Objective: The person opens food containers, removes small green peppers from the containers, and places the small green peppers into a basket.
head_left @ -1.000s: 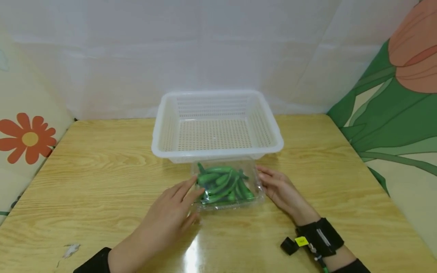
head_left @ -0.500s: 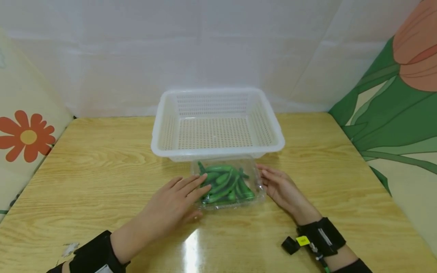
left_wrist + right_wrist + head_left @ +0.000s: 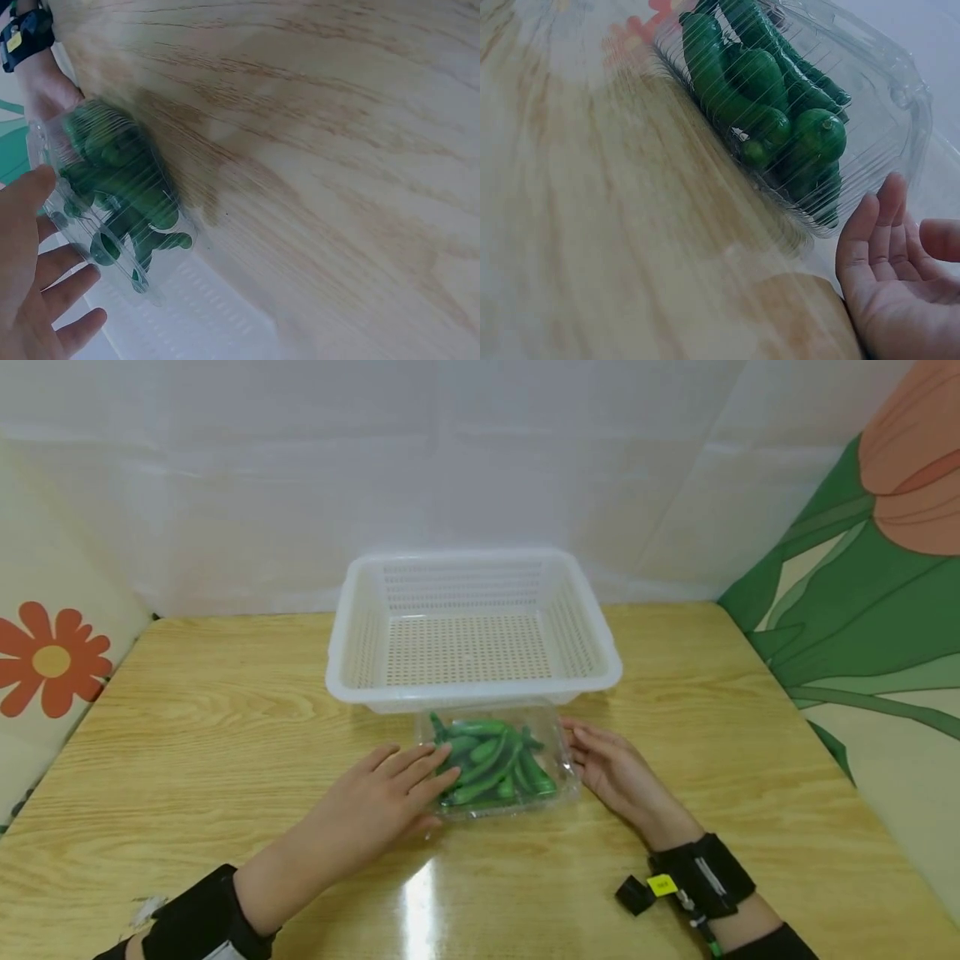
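Here we see the left hand [image 3: 378, 793], fingers spread over a clear box [image 3: 553, 750] of green peppers [image 3: 491, 764], which lies between them and the loosely bent fingers of the right hand [image 3: 618, 777].

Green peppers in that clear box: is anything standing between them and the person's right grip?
Yes: the wall of the clear plastic box stands between the green peppers and the right grip, which is beside the box, outside it. Apart from the plastic, nothing visible is in the way.
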`<action>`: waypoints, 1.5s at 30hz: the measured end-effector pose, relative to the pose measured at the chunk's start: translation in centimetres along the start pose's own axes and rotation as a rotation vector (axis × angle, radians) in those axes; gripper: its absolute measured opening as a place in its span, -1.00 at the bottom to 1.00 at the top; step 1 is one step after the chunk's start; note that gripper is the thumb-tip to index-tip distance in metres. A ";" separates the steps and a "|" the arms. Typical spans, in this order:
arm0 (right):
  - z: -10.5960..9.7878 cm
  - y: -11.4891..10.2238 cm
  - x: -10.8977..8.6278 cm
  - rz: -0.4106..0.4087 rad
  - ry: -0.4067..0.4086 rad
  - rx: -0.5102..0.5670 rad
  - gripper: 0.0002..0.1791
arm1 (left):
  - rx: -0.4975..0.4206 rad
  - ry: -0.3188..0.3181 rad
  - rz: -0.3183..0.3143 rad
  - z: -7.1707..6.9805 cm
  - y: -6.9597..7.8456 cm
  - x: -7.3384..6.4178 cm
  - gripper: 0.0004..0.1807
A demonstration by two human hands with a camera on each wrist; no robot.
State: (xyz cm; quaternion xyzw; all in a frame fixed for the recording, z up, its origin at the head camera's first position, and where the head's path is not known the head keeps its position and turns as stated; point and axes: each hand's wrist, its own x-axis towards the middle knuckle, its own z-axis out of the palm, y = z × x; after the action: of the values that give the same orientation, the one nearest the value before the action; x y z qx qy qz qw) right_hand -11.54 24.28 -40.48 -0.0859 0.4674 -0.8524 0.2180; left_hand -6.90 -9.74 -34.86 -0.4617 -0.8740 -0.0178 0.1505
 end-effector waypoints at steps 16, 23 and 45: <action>0.0 0.1 0.1 -0.002 -0.009 0.012 -0.57 | 0.372 -0.023 0.097 -0.9 2.3 0.9 -0.61; -0.1 0.1 0.2 -0.008 -0.022 0.006 -0.57 | 0.373 -0.060 0.088 -1.1 2.3 0.9 -0.59; -0.2 0.1 0.1 -0.008 -0.022 -0.014 -0.56 | 0.442 -0.166 0.103 -1.5 3.1 1.4 -0.59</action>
State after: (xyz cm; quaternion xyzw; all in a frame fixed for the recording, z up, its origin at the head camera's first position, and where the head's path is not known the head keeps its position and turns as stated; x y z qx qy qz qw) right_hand -11.71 24.36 -40.68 -0.0987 0.4706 -0.8490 0.2192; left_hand -4.78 -7.10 -33.32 -0.4616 -0.8412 0.2195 0.1761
